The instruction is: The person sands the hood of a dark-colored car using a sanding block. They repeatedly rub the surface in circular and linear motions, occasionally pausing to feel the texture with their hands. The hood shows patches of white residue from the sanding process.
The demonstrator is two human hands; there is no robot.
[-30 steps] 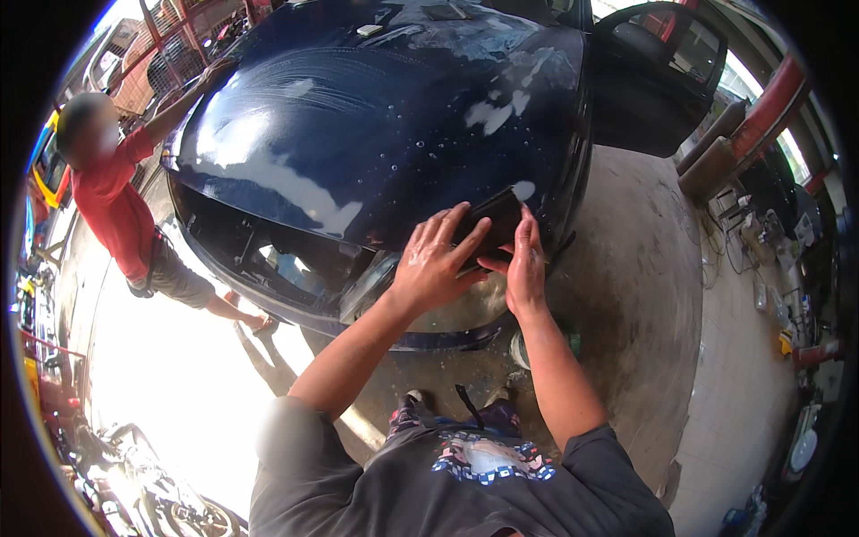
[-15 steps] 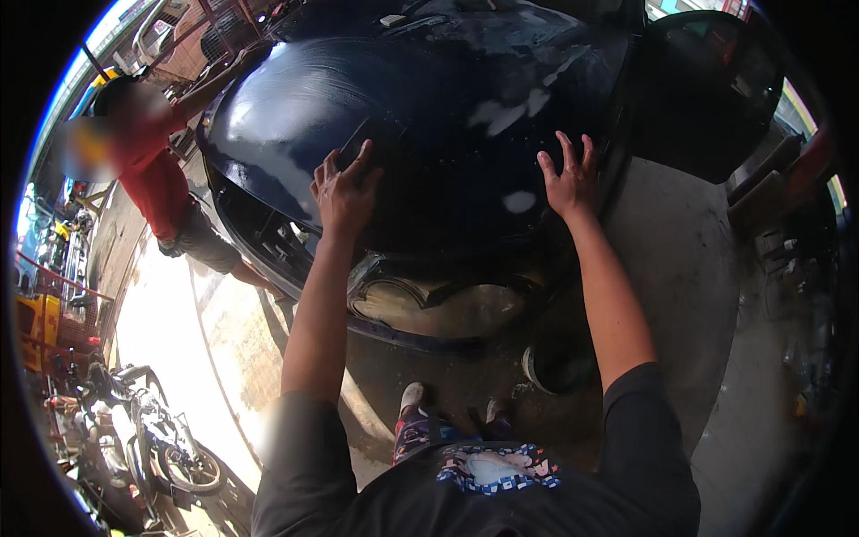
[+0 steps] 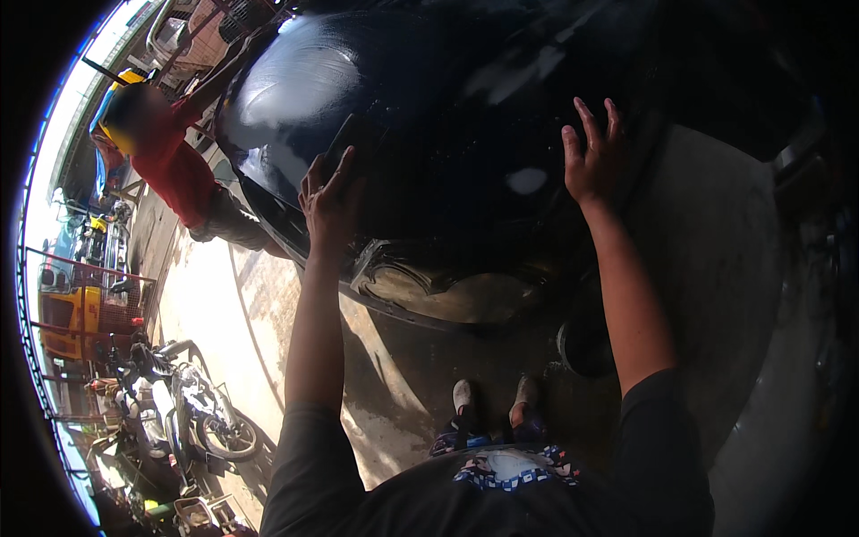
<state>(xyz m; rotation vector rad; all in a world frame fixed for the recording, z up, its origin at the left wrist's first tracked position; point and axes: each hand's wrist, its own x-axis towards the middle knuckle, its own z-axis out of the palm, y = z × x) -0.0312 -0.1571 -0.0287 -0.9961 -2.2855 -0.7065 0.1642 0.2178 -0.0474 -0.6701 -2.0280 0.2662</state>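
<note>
The head cam's a wide fisheye sitting right up on somebody's head over here, looking down past their dark shirt point(image 3: 420, 506) onto the car hood point(image 3: 429, 134), pretty close in.

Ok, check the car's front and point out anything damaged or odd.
Pale patches on the dark hood break its finish, including a rounded patch near the right hand; cause unclear. Below the hood's front edge, an opening looks like it's missing a part.
</note>
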